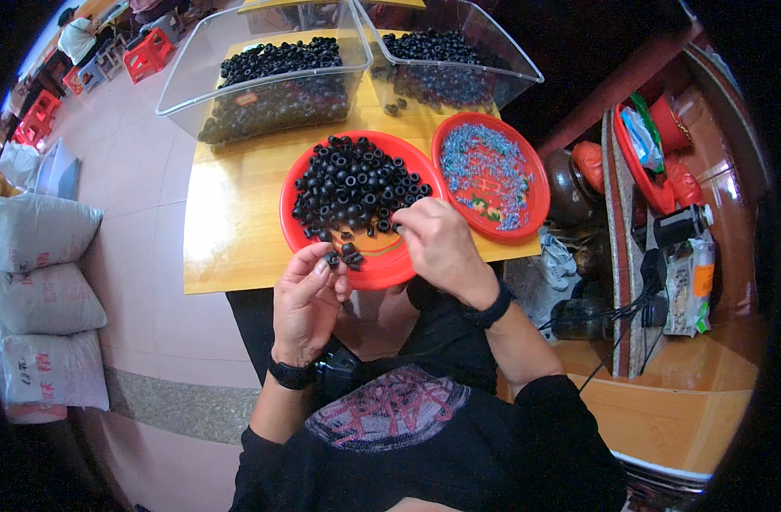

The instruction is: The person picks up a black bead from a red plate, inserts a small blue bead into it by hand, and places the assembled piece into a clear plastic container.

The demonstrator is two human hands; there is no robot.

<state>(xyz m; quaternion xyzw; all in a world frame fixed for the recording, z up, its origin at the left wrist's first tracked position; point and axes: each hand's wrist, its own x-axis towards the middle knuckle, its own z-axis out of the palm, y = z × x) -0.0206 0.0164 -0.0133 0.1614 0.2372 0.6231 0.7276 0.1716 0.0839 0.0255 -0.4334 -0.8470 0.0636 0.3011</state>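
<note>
A red round tray sits near the front of the wooden table, heaped with small black ring-shaped plastic pieces that have holes through them. At the tray's near left rim, my left hand is closed, with a small black piece pinched between thumb and fingers. A few more black pieces lie beside its fingertips. My right hand reaches over the tray's right side, its fingers pinched on a black ring-shaped piece, partly hidden by them.
A second red tray with small bluish pieces stands at the right. Two clear plastic bins of black pieces stand at the back of the table. Stacked sacks line the left; a cluttered shelf is at right.
</note>
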